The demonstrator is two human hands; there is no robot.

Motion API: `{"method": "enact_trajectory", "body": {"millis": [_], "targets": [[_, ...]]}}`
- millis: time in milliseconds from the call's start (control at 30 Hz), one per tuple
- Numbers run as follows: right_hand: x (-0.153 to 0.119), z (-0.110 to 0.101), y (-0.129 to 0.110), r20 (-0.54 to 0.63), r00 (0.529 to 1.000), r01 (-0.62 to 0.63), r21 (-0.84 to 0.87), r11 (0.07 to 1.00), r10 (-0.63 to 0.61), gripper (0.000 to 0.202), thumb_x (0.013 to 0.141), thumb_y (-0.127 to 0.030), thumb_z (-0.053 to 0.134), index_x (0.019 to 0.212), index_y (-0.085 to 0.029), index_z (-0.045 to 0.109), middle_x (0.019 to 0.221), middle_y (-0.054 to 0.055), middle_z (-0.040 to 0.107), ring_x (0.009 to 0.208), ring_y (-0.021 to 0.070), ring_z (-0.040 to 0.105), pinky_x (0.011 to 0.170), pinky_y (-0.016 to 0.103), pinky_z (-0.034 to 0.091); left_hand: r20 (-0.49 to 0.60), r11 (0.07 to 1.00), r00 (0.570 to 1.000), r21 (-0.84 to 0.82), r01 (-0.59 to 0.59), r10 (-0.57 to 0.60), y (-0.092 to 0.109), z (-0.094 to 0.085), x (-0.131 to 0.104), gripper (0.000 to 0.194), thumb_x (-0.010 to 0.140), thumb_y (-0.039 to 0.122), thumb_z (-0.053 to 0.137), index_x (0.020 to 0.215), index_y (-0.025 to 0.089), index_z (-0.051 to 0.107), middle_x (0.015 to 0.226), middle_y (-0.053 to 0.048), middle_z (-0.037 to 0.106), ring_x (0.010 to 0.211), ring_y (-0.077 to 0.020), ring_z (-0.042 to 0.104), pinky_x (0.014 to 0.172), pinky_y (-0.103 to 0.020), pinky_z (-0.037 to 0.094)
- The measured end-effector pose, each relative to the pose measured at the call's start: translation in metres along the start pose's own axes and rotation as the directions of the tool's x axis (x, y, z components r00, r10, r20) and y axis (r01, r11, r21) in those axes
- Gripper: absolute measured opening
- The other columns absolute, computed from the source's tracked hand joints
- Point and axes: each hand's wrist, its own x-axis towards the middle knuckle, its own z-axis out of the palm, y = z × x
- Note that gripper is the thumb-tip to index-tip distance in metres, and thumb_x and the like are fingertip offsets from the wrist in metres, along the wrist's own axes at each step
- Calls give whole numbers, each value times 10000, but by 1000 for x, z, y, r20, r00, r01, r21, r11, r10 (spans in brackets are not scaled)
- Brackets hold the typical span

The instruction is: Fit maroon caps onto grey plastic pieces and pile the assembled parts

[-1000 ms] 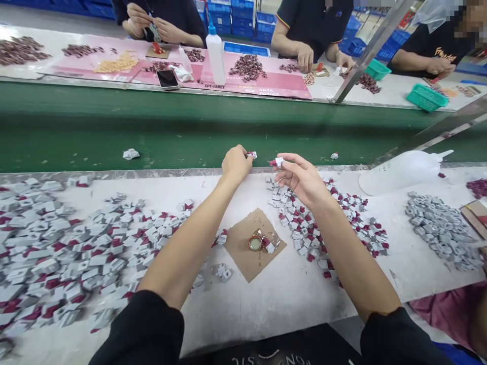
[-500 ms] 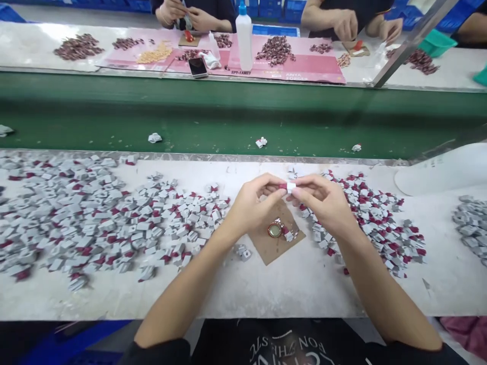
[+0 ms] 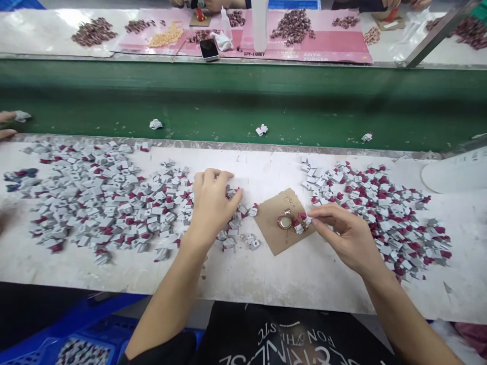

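Note:
My right hand [image 3: 348, 235] pinches a small white-and-dark-red plastic piece [image 3: 307, 218] between thumb and fingertips, over the right corner of a brown cardboard square [image 3: 276, 243]. On the card lie a round metal cap [image 3: 284, 221] with a red edge and another white-and-red piece [image 3: 299, 228]. To the left, my left hand [image 3: 213, 203] hovers over or touches the right end of a wide pile of grey-and-red pieces [image 3: 125, 203]. Its thumb and fingers are apart; the pieces under it are partly hidden.
A second pile [image 3: 373, 213] spreads at the right, near a white cylindrical container [image 3: 456, 170]. Beyond runs a green conveyor belt [image 3: 213, 96] carrying several small pieces. Another person's hand [image 3: 6, 124] reaches in at far left. Across it, a phone [image 3: 209, 49] lies near a bottle [image 3: 260, 25].
My hands have parted from the piece they both held. The left has moved left to the pile; the right has come down toward the card with the piece. Another person's hand has appeared.

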Motion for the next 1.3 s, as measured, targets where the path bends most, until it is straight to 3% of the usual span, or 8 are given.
{"method": "enact_trajectory", "body": {"millis": [167,333,500,700,867,1000,1133,1300], "targets": [[-7,0,6,-3,1000,-23,10,1000,23,113,1068,-393,812,1117,-357,908,1100,69,845,1024,282,825,883,438,745,-14,990,995,96,100,-99,-26,1,4,382,1075,361,592,1390,191,725,1507,-256,698,1440,-512,569,1222,-685,444],[-4,3,6,-15,1000,-25,-7,1000,25,122,1055,-420,821,1082,-334,904,1067,79,854,983,293,830,853,454,740,16,980,982,63,188,-190,-39,3,23,215,1052,290,562,1158,253,746,1257,-173,847,1326,-468,666,1181,-638,487],[-3,2,3,-16,1000,-26,9,1000,26,117,1050,-424,825,1081,-343,903,1062,73,849,977,291,830,871,463,751,126,956,953,-65,287,-277,-41,-8,37,23,948,265,661,943,272,683,1053,-130,859,1108,-408,765,1090,-557,557],[-5,-1,3,-61,997,-47,44,998,50,100,1033,-406,832,1051,-331,896,1033,74,846,963,292,832,871,470,757,159,968,955,23,251,-252,-26,-16,42,250,904,213,685,1146,244,738,1216,-178,824,1257,-480,718,1148,-637,524],[-3,3,0,-63,997,-49,31,998,51,73,1023,-331,814,1032,-317,885,1013,57,846,941,263,822,854,436,729,99,995,995,92,-37,28,26,11,59,334,1020,247,667,1341,184,732,1401,-237,720,1394,-494,618,1217,-657,469],[-2,6,-4,-66,997,-38,7,999,38,88,1042,-331,789,1024,-316,873,1021,68,846,955,279,814,834,451,710,262,898,861,-175,-403,437,80,50,90,390,1066,93,541,1416,160,701,1501,-203,689,1425,-414,603,1242,-540,464],[-8,7,-6,-77,997,-31,-2,1000,31,99,1054,-313,766,1038,-322,864,1044,67,852,961,282,811,847,461,697,282,841,794,-244,-484,538,105,80,122,610,967,-80,412,1428,202,696,1528,-150,692,1365,-382,607,1198,-516,466],[-14,9,-3,-67,997,-43,31,999,45,111,1045,-279,754,1024,-326,852,1034,54,862,961,282,822,840,460,699,306,811,752,-268,-521,584,100,93,139,292,1013,39,555,1188,218,706,1316,-141,742,1284,-376,625,1164,-499,479]]}}
